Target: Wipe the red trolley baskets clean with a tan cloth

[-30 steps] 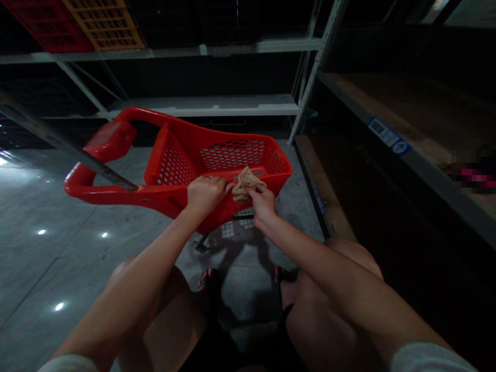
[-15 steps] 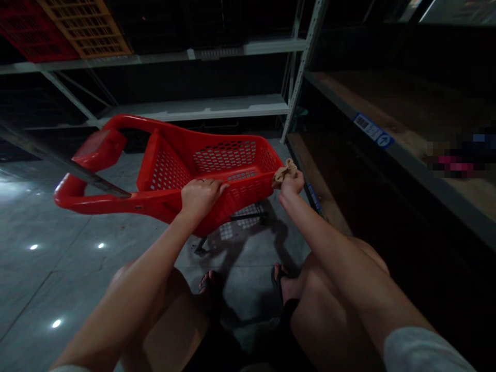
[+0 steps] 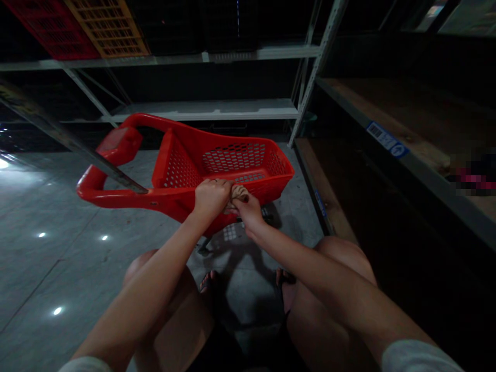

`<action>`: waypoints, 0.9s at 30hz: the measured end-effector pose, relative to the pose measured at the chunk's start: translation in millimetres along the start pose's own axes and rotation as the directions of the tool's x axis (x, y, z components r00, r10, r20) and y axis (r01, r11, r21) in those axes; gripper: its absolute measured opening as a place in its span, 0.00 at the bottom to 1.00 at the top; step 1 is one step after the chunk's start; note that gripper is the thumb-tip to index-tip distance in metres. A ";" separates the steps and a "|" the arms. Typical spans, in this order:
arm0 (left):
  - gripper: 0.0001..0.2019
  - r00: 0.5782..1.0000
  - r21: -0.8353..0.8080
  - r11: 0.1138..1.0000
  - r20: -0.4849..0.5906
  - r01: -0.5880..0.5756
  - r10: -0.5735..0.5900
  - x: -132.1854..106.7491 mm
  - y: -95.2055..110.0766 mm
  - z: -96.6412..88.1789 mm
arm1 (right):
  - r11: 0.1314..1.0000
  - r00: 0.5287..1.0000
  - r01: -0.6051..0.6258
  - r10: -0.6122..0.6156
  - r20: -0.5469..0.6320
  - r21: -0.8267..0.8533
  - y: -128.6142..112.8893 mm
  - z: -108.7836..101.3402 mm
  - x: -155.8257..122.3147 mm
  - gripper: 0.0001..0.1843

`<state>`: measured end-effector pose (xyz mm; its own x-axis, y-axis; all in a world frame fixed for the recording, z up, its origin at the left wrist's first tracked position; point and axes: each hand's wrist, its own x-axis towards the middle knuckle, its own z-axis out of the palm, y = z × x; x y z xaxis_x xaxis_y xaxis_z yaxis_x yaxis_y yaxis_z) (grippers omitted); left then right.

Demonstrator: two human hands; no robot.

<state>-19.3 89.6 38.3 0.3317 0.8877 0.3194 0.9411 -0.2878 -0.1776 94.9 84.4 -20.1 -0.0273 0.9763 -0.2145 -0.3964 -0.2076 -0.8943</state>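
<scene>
A red plastic shopping cart (image 3: 182,199) stands side-on in front of me, its handle end to the left. My left hand (image 3: 212,198) is closed over the cart's near top rim. Right beside it, my right hand (image 3: 248,211) grips a crumpled tan cloth (image 3: 237,194) against the same rim. The cloth sits between the two hands, and part of it is covered by my right fingers. Through the lattice walls, the inside of the basket shows floor-coloured gaps.
A white metal rack (image 3: 217,111) with red and yellow crates (image 3: 110,28) on its upper shelf runs behind the cart. Wooden shelving with a blue label (image 3: 387,139) stands at the right. A metal pole (image 3: 77,142) slants across the cart's handle end.
My right hand has slid the cloth leftward along the rim, from the cart's front corner to beside my left hand. The left hand keeps its hold. The view has shifted slightly.
</scene>
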 end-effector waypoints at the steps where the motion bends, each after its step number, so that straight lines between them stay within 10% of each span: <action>1: 0.13 0.999 -0.011 0.999 -0.012 -0.044 0.044 -1.9 -1.0 -2.7 | 1.000 1.000 -0.021 0.022 -0.020 0.019 -2.2 -2.8 2.8 0.12; 6: 0.16 0.984 -0.002 0.992 -0.130 -0.124 0.123 -21.4 -19.8 -21.8 | 0.989 0.958 0.011 0.032 -0.284 0.147 -33.6 -52.6 39.0 0.08; 11: 0.16 0.998 0.093 0.996 -0.067 -0.006 0.012 -30.8 -34.5 -30.1 | 0.971 0.768 0.237 -0.196 -0.610 -0.013 -78.5 -124.6 91.3 0.13; 14: 0.16 0.999 0.112 0.993 -0.025 0.040 -0.037 -24.8 -30.8 -28.0 | 0.953 0.695 0.234 -0.303 -0.653 -0.193 -71.0 -133.2 100.3 0.15; 21: 0.12 0.999 0.071 0.997 -0.047 0.019 -0.016 -1.7 -14.0 -17.5 | 0.971 0.951 0.089 -0.148 -0.272 -0.220 15.2 -48.4 49.5 0.12; 27: 0.14 0.993 0.080 0.994 -0.081 -0.076 0.083 7.8 1.6 -9.2 | 0.985 0.882 0.069 -0.133 -0.452 -0.156 -26.8 -68.0 86.9 0.08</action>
<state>-14.6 92.7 49.1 0.4125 0.8288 0.3780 0.9048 -0.3249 -0.2752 165.5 170.7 -41.5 0.4430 0.8616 -0.2479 -0.2498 -0.1469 -0.9571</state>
